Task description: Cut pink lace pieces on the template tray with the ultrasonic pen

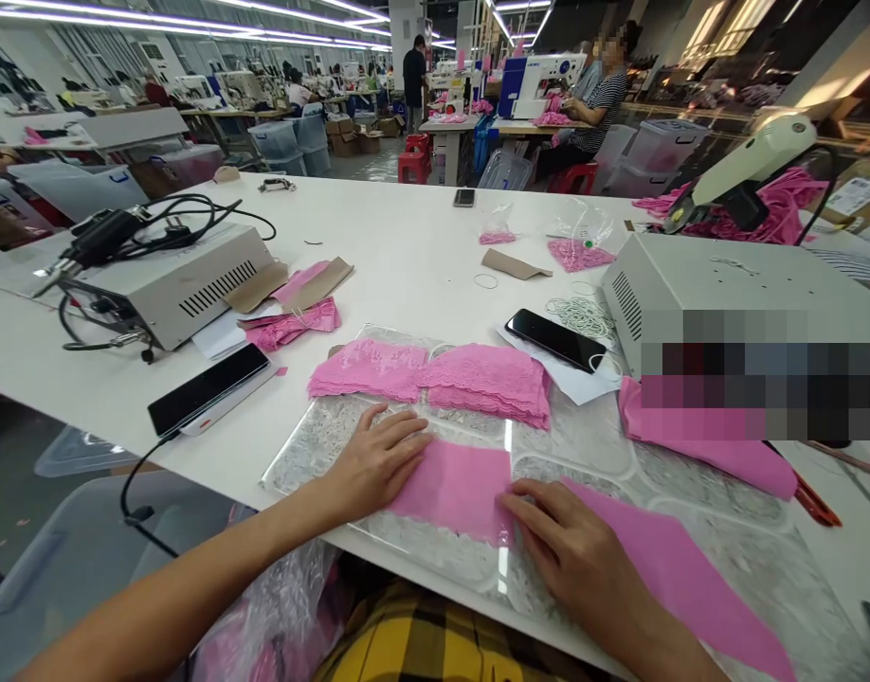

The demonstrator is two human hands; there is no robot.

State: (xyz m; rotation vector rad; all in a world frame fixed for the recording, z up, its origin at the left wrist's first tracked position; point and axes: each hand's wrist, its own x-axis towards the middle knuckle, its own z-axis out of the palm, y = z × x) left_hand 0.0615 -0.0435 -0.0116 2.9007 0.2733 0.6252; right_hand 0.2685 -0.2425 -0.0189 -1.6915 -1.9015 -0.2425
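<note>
A flat pink fabric piece (458,483) lies on a clear, grey-patterned plastic sheet (584,440). My left hand (382,459) rests palm down over its left edge, fingers stretched out. At its right edge, my right hand (559,526) has its fingers bent and close together, with the fingertips on the cloth; the thumb is partly hidden. Just beyond them sit two pink lace stacks, a left one (368,369) and a right one (488,381), side by side. A longer pink fabric strip (680,568) extends from behind my right hand toward the lower right.
Phones lie at left (208,388) and right (555,339). Grey metal boxes stand on the left (193,284) and right (748,284), one with a corded black tool (108,232). Orange-handled scissors (817,502) lie at right. A person (606,104) sits at a sewing machine beyond the table.
</note>
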